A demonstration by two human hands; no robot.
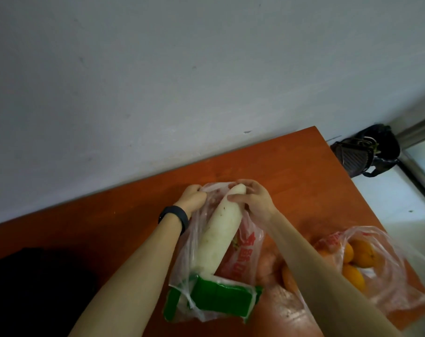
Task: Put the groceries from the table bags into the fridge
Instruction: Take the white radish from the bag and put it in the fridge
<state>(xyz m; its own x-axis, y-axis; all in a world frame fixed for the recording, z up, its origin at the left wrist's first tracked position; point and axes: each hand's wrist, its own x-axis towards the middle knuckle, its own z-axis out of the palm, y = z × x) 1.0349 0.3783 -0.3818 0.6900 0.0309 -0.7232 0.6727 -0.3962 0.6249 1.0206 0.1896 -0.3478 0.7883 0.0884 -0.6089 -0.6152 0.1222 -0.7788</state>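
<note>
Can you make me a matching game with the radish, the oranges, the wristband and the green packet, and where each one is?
Things: 1 radish; 2 oranges; 3 wristband; 4 green packet.
Places: a in the plastic bag at the right; b on the left wrist; c at the radish's near end; d gripped by the right hand.
Pairs: 1-d; 2-a; 3-b; 4-c.

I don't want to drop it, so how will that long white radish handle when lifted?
Probably stiff: the white radish is straight though the right hand grips only its tip. Likely heavy, being thick and long. Its smooth round body may roll on the table.
</note>
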